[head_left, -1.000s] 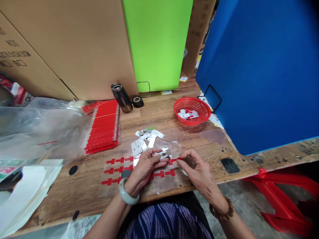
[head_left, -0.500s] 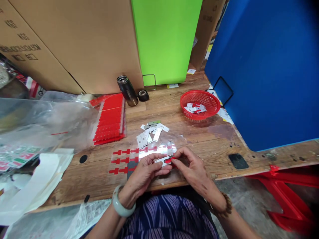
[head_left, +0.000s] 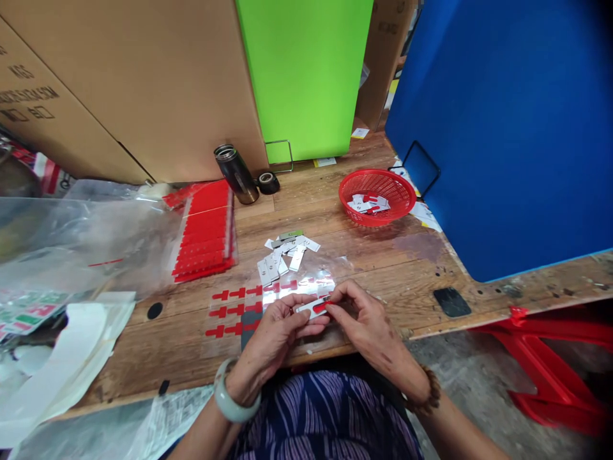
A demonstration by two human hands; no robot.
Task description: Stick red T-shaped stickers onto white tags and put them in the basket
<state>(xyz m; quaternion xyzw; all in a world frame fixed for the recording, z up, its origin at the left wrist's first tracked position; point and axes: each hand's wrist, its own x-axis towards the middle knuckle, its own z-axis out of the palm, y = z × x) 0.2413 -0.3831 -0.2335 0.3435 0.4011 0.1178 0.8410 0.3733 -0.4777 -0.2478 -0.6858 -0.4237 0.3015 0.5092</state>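
My left hand point(head_left: 280, 327) is closed on one end of a small silver-white metal plate point(head_left: 306, 309), holding it level above the table's front edge. A red T-shaped sticker point(head_left: 319, 308) lies along the plate's other end. The thumb and fingers of my right hand point(head_left: 371, 324) pinch at that end, on the sticker and plate edge; the fingertips partly cover it. Under and beyond my hands is a clear sheet with rows of red stickers point(head_left: 237, 310). Behind it lies a loose pile of similar plates point(head_left: 287, 253), a green one among them.
A red plastic basket point(head_left: 406, 203) at the back right holds several plates with red parts. Stacked red sticker sheets point(head_left: 205, 223) lie left, near a dark open flask point(head_left: 238, 174) and its lid point(head_left: 268, 183). Cardboard, a green panel point(head_left: 306, 76) and a blue panel point(head_left: 498, 140) stand behind.
The view has shifted slightly, so the table's things sit a little further left. Both hands keep nearly the same hold on the plate and red sticker.
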